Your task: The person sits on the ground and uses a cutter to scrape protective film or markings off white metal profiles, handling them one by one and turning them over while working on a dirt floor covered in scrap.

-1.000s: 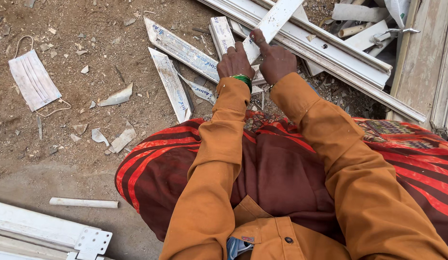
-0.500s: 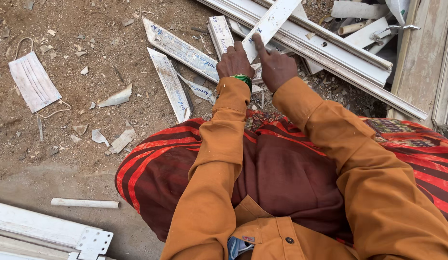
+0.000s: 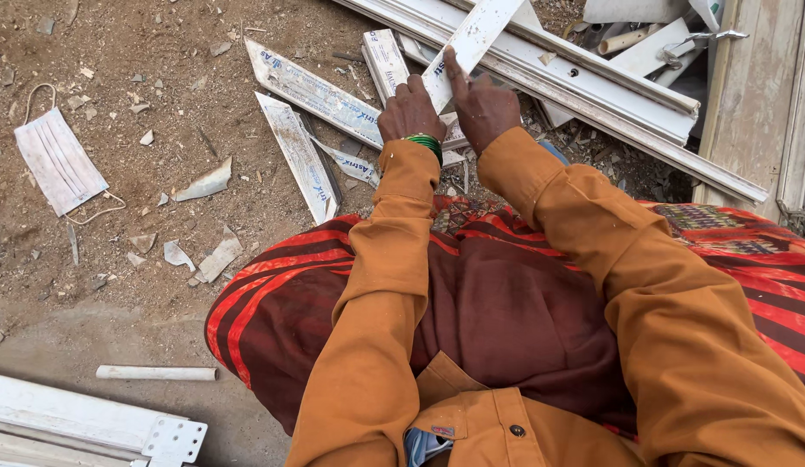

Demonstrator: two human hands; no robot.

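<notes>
Hands have closed in on the white strip (image 3: 472, 39): a second ago they sat lower on it, now the right hand (image 3: 487, 108) has an index finger stretched up along its face while the other fingers curl, and the left hand (image 3: 410, 108) grips its lower end, fingers folded round the edge. The strip leans up and away from the hands, its top end out of view, crossing over the long frame rails (image 3: 610, 95) that lie just behind it. Compared with the earlier view the strip stands a touch steeper and the arms reach further forward, so the hold looks firmer, in my judgement. Left of the strip lie short cut pieces (image 3: 312, 91) on the dirt; far left of it, a face mask (image 3: 61, 164); a white tube (image 3: 156, 373) lies well away, near the person's knee.
</notes>
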